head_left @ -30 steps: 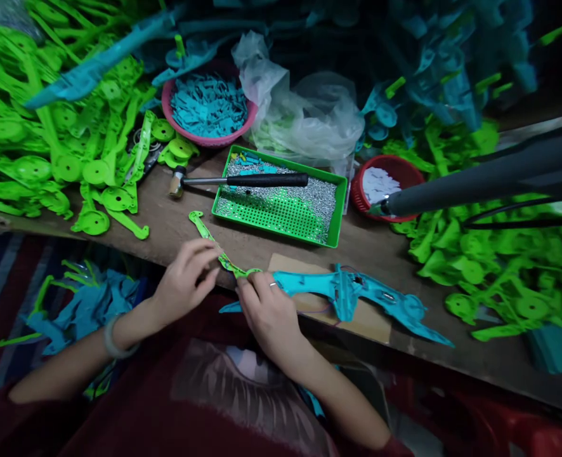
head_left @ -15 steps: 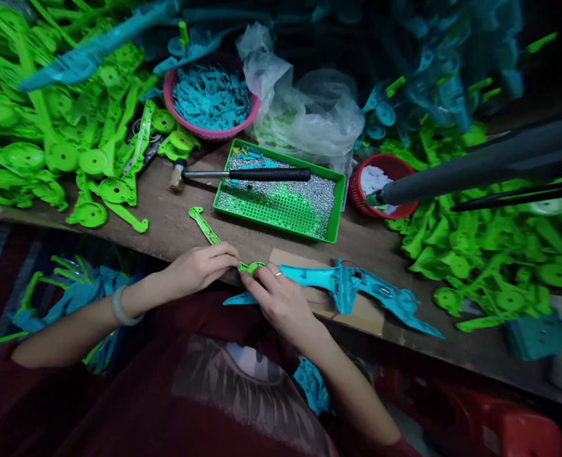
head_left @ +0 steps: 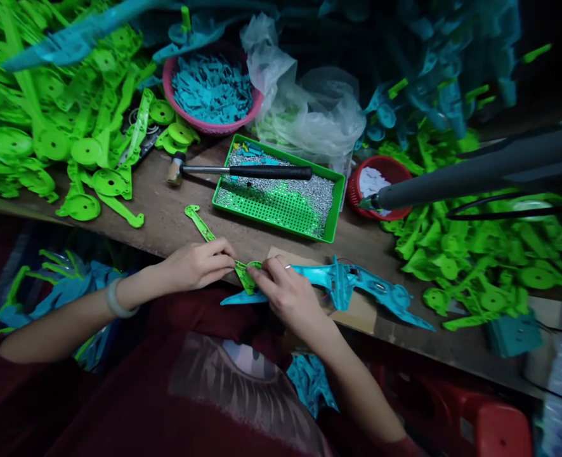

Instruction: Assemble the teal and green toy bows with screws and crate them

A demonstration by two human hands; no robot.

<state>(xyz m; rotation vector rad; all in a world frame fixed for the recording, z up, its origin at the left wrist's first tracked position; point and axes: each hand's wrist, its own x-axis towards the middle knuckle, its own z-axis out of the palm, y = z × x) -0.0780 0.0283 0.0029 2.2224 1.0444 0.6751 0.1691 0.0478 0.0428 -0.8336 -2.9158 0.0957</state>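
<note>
A bright green plastic part (head_left: 245, 277) lies over the left end of a blue bow-shaped plastic piece (head_left: 316, 274). My right hand (head_left: 285, 289) closes on the green part from the right, its fingertips hiding some of it. My left hand (head_left: 205, 263) is pinched at the green part's left edge; whether a small piece sits between its fingertips I cannot make out. A long green plastic arm (head_left: 198, 221) extends beyond my left hand on the bench. The blue piece rests on a cardboard sheet (head_left: 364, 315).
A hammer (head_left: 266, 172) lies across a green tray (head_left: 276, 219) of small metal pieces. Behind stand a pink basket (head_left: 209, 129) of blue parts and a plastic bag (head_left: 328, 101). A red basket (head_left: 399, 165) holds white pieces. Green parts (head_left: 476, 241) are heaped on both sides.
The green part has turned and now shows more of its face between my hands. My right hand has shifted slightly right relative to it. The whole view has moved a little.
</note>
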